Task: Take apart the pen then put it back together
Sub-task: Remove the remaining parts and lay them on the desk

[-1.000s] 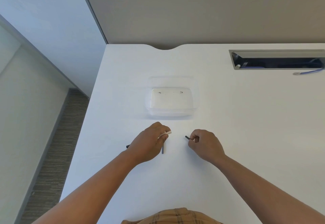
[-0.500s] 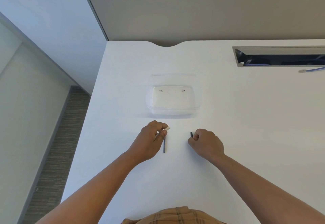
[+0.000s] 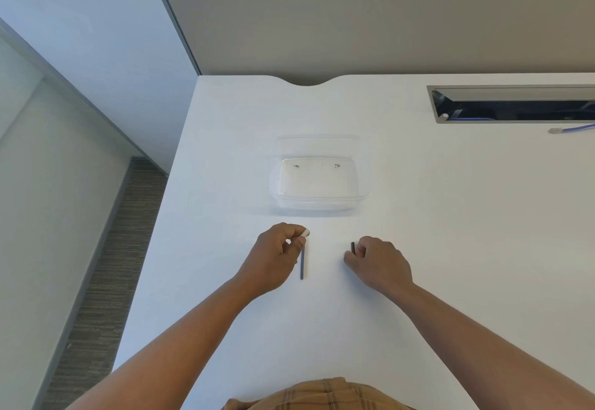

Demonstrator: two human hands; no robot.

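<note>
A thin dark pen refill [image 3: 302, 264] lies lengthwise on the white table [image 3: 450, 232], its far end under my left fingertips. My left hand [image 3: 273, 258] pinches a small whitish pen piece [image 3: 305, 233] between thumb and forefinger, right above that refill. My right hand [image 3: 376, 263] is curled on the table about a hand's width to the right, closed on a short black pen piece [image 3: 353, 247] whose tip sticks out past the fingers. How much of the black piece is inside the fist is hidden.
A clear plastic container [image 3: 363, 197] sits just beyond my hands, with a few tiny dark specks inside. A cable slot [image 3: 515, 104] is cut in the table at the far right, a blue cable end [image 3: 566, 129] beside it. The table's left edge drops to the floor.
The black piece in my right hand turned from slanting left to pointing away from me. My left hand shifted slightly, uncovering more of the refill. The dark piece left of it is out of sight.
</note>
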